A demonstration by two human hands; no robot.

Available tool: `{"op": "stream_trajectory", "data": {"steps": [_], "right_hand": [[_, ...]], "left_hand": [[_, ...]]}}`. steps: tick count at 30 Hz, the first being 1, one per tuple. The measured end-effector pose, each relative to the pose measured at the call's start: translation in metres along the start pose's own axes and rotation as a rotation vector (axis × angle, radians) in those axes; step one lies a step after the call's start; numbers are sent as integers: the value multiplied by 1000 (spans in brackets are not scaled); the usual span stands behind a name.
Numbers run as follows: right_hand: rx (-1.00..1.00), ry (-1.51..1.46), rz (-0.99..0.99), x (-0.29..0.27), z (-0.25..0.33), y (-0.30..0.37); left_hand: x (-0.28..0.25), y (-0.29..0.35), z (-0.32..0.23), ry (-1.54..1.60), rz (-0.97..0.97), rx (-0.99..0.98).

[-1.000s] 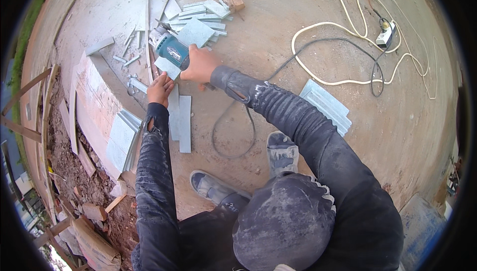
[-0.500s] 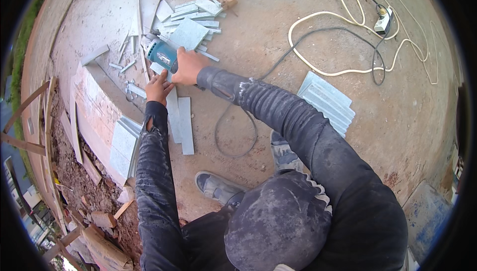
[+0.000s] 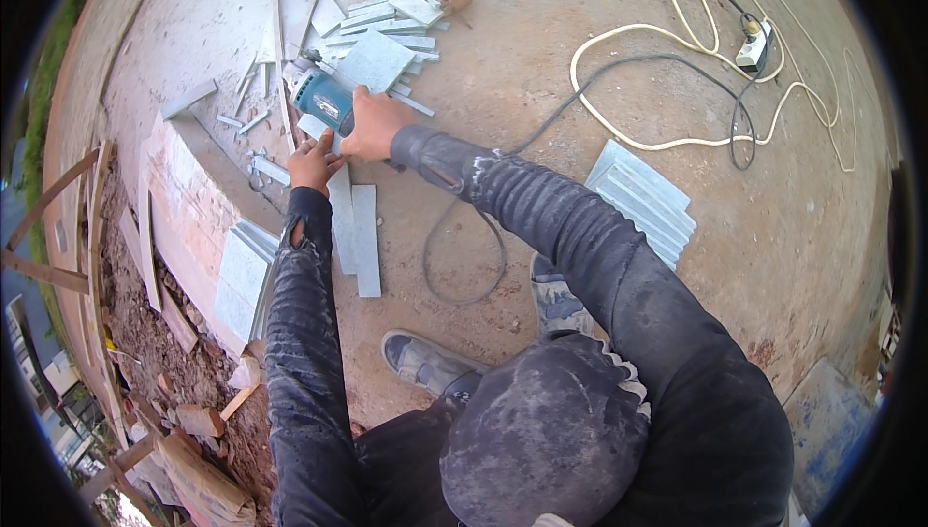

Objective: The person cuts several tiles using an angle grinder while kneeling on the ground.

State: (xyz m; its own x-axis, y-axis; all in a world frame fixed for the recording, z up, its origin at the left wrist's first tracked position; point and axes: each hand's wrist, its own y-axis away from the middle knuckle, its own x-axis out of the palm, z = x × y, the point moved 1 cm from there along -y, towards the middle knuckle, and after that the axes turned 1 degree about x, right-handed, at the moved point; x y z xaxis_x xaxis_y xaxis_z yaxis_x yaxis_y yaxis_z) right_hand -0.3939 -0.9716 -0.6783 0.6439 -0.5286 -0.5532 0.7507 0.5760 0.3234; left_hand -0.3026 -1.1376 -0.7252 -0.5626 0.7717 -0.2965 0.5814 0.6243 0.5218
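Note:
My right hand (image 3: 377,127) is closed round the rear of a teal angle grinder (image 3: 322,100), whose silver head points away from me to the upper left. Close by its near side, my left hand (image 3: 315,163) pinches a small pale grey-green tile piece (image 3: 311,128). The grinder's disc and its contact with the tile cannot be made out. Two long tile strips (image 3: 365,242) lie on the ground just below my left hand. Beyond the grinder rests a squarish tile (image 3: 376,61) on a heap of cut strips (image 3: 406,42).
A tile stack (image 3: 242,285) leans by my left forearm; another stack (image 3: 641,200) lies right. A grey cord (image 3: 503,254) loops near my feet. A white cable (image 3: 619,131) and power strip (image 3: 755,46) lie far right. Wooden rails (image 3: 95,208) and rubble (image 3: 164,358) border the left.
The whole view has shifted slightly to the right. Both hands keep their holds on the grinder and the tile piece, with little visible movement.

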Motion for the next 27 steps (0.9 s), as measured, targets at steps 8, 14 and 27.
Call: {"op": "stream_trajectory", "data": {"steps": [8, 14, 27], "right_hand": [[16, -34, 27, -4, 2, 2], [-12, -12, 7, 1, 0, -1], [0, -9, 12, 4, -2, -3]], "left_hand": [[-1, 0, 0, -14, -12, 1], [-2, 0, -1, -65, -4, -37], [-2, -2, 0, -58, -21, -17]]}}
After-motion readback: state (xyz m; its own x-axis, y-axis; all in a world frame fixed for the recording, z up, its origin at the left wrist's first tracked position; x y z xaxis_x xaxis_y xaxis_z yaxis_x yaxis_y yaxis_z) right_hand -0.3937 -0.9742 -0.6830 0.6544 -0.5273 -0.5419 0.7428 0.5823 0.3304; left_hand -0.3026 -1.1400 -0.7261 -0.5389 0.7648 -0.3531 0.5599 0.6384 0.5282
